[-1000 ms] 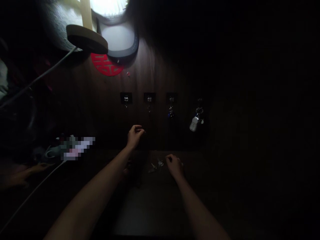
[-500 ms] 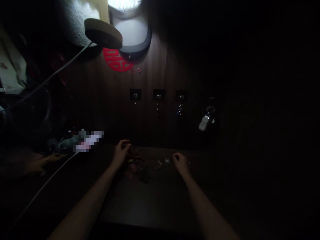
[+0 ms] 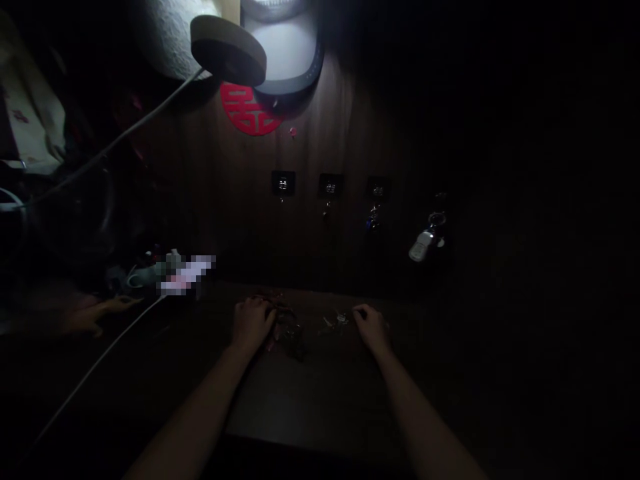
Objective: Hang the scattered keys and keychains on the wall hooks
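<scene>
In the dim light, my left hand (image 3: 253,323) lies on a small heap of dark and reddish odds and ends (image 3: 291,337) on the wooden shelf. Its fingers are curled down, and what they grip, if anything, is hidden. A little to the right lies a small bunch of keys (image 3: 341,319). Just beside these keys rests my right hand (image 3: 373,328), fingers bent together toward the thumb. Whether something tiny is between them is too dark to see.
Key rings (image 3: 374,219) and a pale key fob (image 3: 423,244) hang from wall hooks. Above are a cap (image 3: 283,57), a round corded disc (image 3: 229,50) and a red paper cut-out (image 3: 245,113). A white cable (image 3: 100,357) crosses the left, near a dim tan shape (image 3: 95,313).
My left hand has come down over the heap, its fingers curling in and covering part of it. My right hand stays beside the keys. The whole view has shifted slightly.
</scene>
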{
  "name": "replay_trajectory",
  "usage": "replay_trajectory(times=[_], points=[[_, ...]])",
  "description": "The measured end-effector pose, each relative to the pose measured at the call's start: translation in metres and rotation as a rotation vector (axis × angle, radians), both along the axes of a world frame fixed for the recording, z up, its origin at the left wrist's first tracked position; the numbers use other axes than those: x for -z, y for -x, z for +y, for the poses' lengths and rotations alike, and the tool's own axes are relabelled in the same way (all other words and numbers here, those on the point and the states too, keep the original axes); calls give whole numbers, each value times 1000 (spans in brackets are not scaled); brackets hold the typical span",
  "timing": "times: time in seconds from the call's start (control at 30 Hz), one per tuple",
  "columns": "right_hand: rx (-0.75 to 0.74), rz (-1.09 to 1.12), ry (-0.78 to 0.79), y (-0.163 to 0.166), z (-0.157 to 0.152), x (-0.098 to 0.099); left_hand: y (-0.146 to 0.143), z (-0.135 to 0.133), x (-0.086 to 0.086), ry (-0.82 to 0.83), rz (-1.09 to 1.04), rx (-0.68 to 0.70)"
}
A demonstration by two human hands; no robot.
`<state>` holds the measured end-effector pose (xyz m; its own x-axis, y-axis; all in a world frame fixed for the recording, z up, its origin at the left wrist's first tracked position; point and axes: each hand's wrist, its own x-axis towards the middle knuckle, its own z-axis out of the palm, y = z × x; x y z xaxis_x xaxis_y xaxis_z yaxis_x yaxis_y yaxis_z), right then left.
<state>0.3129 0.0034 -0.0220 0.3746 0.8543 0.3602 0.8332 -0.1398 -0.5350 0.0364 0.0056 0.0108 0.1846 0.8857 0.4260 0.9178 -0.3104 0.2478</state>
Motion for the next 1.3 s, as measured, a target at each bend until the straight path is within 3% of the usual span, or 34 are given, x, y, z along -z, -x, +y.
replay_trajectory(times=[0.33,0.6,0.73,0.97,1.3], points=[[-23,-66,-6,3,0,0,-2,7,14,40,43,15],[-116,18,-127,15,1,-1,-5,8,16,-9,15,65],[-199,28,-172,24,-2,-5,-10,9,13,3,-197,141],[-340,28,-257,38,-12,-15,-20,12,13,253,-818,354],[-613,-46,-294,80,-33,-29,-29,3,8,329,-892,442]])
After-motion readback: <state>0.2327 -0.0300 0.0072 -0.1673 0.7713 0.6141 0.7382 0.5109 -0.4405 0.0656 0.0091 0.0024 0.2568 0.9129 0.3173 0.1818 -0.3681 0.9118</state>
